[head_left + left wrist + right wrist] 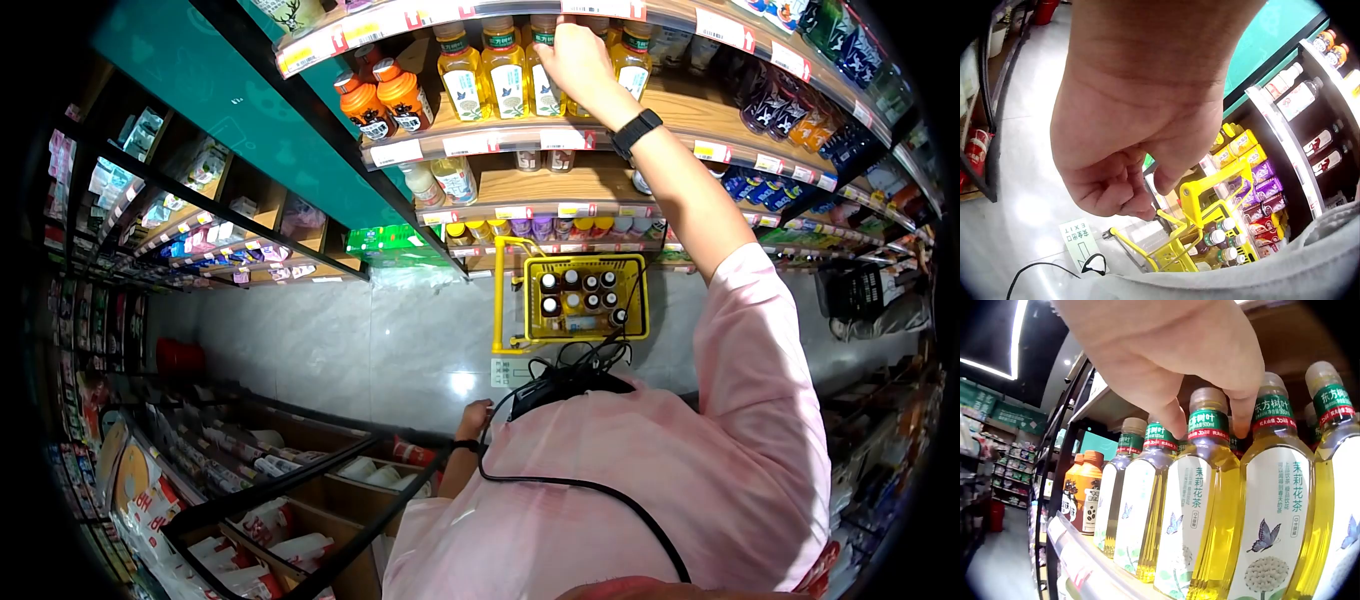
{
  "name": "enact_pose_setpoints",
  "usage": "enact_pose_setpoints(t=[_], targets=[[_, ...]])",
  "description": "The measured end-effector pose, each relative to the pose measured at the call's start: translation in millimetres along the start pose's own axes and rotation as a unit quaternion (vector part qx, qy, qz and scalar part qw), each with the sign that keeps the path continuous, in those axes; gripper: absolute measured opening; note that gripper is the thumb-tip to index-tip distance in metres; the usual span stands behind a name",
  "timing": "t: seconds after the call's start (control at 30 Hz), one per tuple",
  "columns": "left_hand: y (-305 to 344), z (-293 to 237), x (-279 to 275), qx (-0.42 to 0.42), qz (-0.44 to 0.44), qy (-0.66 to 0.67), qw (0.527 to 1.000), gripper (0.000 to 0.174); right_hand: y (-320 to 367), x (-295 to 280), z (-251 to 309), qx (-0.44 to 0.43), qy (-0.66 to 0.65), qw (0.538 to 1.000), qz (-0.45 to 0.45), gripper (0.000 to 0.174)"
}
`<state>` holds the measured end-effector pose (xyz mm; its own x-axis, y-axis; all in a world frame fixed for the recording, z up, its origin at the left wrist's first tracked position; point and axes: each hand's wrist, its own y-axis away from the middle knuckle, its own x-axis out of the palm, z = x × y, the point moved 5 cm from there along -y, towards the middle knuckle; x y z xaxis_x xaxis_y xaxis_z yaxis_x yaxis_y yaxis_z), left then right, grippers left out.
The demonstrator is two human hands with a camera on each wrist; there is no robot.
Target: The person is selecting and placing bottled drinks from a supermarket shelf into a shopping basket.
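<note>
My right hand reaches to the upper shelf, fingers curled down around the neck of a bottle of yellow jasmine tea. In the right wrist view, the fingertips straddle its neck just below the cap. The bottle stands upright in a row, with a matching tea bottle close on the right and another on the left. My left hand hangs low by my side, fingers loosely curled and holding nothing. Behind it in the left wrist view is a yellow shopping basket on the floor.
Several dark and light bottles stand in the basket, which has a tall yellow handle. Orange bottles stand left of the tea. A price rail edges the shelf. Black cables hang at my waist; a low shelf unit stands behind left.
</note>
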<state>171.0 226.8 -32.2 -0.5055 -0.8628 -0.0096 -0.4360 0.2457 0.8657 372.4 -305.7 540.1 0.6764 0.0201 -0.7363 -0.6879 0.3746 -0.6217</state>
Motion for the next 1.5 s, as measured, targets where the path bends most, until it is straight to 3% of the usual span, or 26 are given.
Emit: enact_pose_setpoints(t=[0.1, 0.17, 0.27, 0.33, 0.37, 0.4, 0.43, 0.47, 0.5, 0.53, 0.67, 0.73, 0.83, 0.87, 0.9, 0.97, 1.03, 1.1, 1.17, 1.2, 1.23, 1.3, 1.37, 1.4, 1.43, 1.5], targets=[[-9, 18, -2, 0.047, 0.018, 0.003, 0.999, 0.029, 23, -13, 11, 0.006, -0.005, 1.000, -0.024, 0.038], [-6, 14, 0, 0.084, 0.031, 0.000, 0.996, 0.029, 52, -24, 39, -0.219, 0.010, 0.956, -0.196, 0.048], [-2, 18, 2, 0.113, 0.011, -0.045, 0.992, 0.031, 60, -8, 43, -0.116, -0.111, 0.983, -0.084, 0.055], [-32, 51, -5, 0.009, 0.043, -0.002, 0.999, 0.028, 42, 0, 46, -0.056, -0.196, 0.976, -0.072, 0.055], [-27, 49, -7, 0.010, 0.041, -0.003, 0.999, 0.028, 25, 0, 46, 0.033, -0.215, 0.976, -0.032, 0.053], [-14, 28, -6, 0.211, 0.042, -0.131, 0.968, 0.025, 11, 4, 43, 0.121, -0.232, 0.965, 0.007, 0.052], [2, 13, -1, 0.397, 0.042, -0.252, 0.881, 0.024, -2, 9, 49, 0.107, -0.204, 0.972, 0.032, 0.049], [4, 11, 1, 0.397, 0.040, -0.255, 0.881, 0.024, -6, 15, 51, 0.130, -0.203, 0.969, 0.062, 0.050], [-3, 12, 2, 0.325, 0.031, -0.235, 0.915, 0.023, -10, 16, 56, 0.152, -0.200, 0.963, 0.092, 0.051], [-10, 15, 0, 0.253, 0.022, -0.211, 0.944, 0.024, -13, 24, 57, 0.123, -0.160, 0.979, 0.010, 0.050], [-18, 4, 3, 0.287, 0.054, -0.163, 0.943, 0.025, 10, 24, 53, 0.079, -0.181, 0.977, -0.078, 0.051], [-11, 7, 7, 0.086, 0.005, -0.099, 0.991, 0.024, 26, 16, 57, 0.063, -0.260, 0.962, -0.055, 0.044], [-5, -3, 10, 0.077, 0.025, -0.084, 0.993, 0.025, 50, 3, 58, 0.042, -0.291, 0.955, -0.037, 0.039], [-22, 1, 1, 0.225, 0.037, -0.149, 0.962, 0.030, 59, -6, 58, 0.032, -0.300, 0.952, -0.047, 0.040], [-18, -18, 1, 0.228, 0.043, -0.158, 0.960, 0.030, 68, -18, 60, 0.023, -0.309, 0.949, -0.060, 0.040], [3, -71, 1, 0.128, -0.013, 0.002, 0.992, 0.032, 92, -56, 71, 0.019, -0.395, 0.913, -0.095, 0.042], [20, -130, 4, 0.193, -0.025, -0.017, 0.981, 0.039, 116, -93, 83, -0.025, -0.434, 0.892, -0.120, 0.045], [50, -196, 22, 0.231, 0.025, -0.011, 0.973, 0.042, 132, -119, 82, 0.022, -0.496, 0.867, -0.054, 0.056], [88, -254, 54, 0.208, 0.139, 0.068, 0.966, 0.053, 131, -117, 75, 0.038, -0.709, 0.696, -0.110, 0.045], [109, -279, 75, 0.195, 0.230, 0.114, 0.947, 0.061, 130, -118, 71, 0.091, -0.756, 0.647, -0.043, 0.044], [133, -302, 97, 0.180, 0.319, 0.161, 0.916, 0.070, 135, -114, 56, 0.105, -0.776, 0.612, 0.106, 0.046], [189, -336, 142, 0.190, 0.413, 0.182, 0.872, 0.088, 141, -100, 47, 0.132, -0.799, 0.565, 0.158, 0.049], [252, -364, 181, 0.186, 0.523, 0.209, 0.805, 0.099, 147, -92, 43, 0.097, -0.822, 0.530, 0.184, 0.055], [263, -369, 193, 0.209, 0.586, 0.186, 0.760, 0.108, 148, -89, 41, 0.072, -0.816, 0.541, 0.188, 0.057], [254, -367, 197, 0.147, 0.620, 0.253, 0.728, 0.107, 148, -86, 38, 0.046, -0.810, 0.553, 0.190, 0.058], [251, -367, 205, 0.150, 0.623, 0.335, 0.691, 0.097, 149, -81, 11, 0.069, -0.788, 0.564, 0.238, 0.060]])
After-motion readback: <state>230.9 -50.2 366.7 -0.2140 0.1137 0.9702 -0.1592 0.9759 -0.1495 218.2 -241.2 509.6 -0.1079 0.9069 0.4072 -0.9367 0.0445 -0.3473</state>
